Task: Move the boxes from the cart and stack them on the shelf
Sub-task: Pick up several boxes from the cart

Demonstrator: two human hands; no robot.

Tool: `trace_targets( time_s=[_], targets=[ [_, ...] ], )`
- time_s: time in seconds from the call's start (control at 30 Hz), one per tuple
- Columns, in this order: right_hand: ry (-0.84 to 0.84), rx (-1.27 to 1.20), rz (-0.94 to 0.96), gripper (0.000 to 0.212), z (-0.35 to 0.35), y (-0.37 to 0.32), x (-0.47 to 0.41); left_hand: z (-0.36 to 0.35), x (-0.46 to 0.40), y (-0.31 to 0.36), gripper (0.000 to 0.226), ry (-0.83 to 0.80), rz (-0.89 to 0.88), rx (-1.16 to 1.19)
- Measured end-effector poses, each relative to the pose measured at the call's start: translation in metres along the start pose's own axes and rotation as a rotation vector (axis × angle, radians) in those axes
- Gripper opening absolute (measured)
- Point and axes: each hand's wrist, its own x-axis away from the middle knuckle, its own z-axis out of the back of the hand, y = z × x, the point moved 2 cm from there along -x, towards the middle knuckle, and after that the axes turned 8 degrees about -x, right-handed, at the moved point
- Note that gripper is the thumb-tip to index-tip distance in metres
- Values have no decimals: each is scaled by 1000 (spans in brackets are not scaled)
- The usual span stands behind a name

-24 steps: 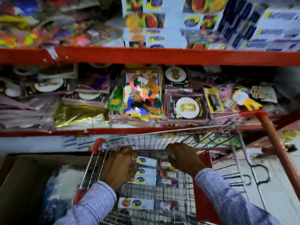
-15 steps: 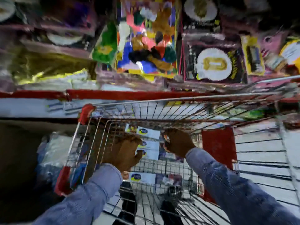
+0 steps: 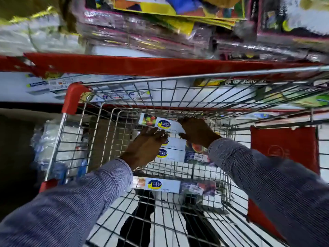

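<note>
Long white boxes with a blue and yellow logo lie in the wire cart. Three are stacked at the basket's far end, and the top box sits skewed on the two under it. A separate box lies closer to me on the cart floor. My right hand grips the right part of the top box, fingers over its far edge and thumb on the near edge. My left hand lies flat with fingers spread against the stack's left side, touching the top box.
The red shelf edge runs across just beyond the cart, with shiny plastic packets piled above it. White boxes sit on the level below. A brown carton holding plastic bags stands left of the cart. The red seat flap hangs on the right.
My view has tilted down into the cart. My left hand has opened and slid right across the stack, while my right hand has stayed on the top box, which now sits skewed.
</note>
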Motion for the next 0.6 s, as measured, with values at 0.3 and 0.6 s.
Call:
trace_targets(
  time_s=[0.3, 0.6],
  targets=[
    [111, -20, -29, 56, -2, 21, 14, -9, -24, 1, 42, -137, -68, -117],
    [216, 26, -27, 58, 9, 38, 44, -21, -37, -17, 36, -302, -181, 103]
  ],
)
